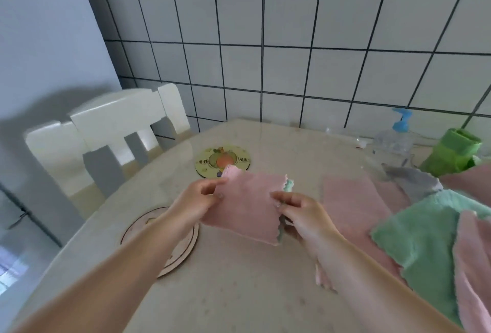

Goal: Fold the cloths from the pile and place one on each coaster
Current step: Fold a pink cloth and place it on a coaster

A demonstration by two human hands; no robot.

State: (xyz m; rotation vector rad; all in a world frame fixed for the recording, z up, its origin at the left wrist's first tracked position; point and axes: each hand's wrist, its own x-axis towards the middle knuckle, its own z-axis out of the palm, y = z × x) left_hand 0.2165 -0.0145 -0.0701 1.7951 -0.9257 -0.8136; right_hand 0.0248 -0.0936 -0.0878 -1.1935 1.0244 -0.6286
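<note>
A folded pink cloth (247, 205) with a green underside is held just above the table between both hands. My left hand (196, 199) pinches its left edge and my right hand (300, 213) pinches its right edge. Beyond the cloth lies a round yellow coaster (207, 162) with a printed picture; the cloth's far corner overlaps its near rim. A pale round coaster (180, 250) lies under my left forearm and is partly hidden. The pile of cloths (425, 239), pink, green and grey, spreads over the right side of the table.
The beige table (239, 292) meets a tiled wall at the back. A clear pump bottle (393, 141) with a blue top and a green roll (451, 152) stand at the back right. A white chair (111, 130) is pushed in at the left.
</note>
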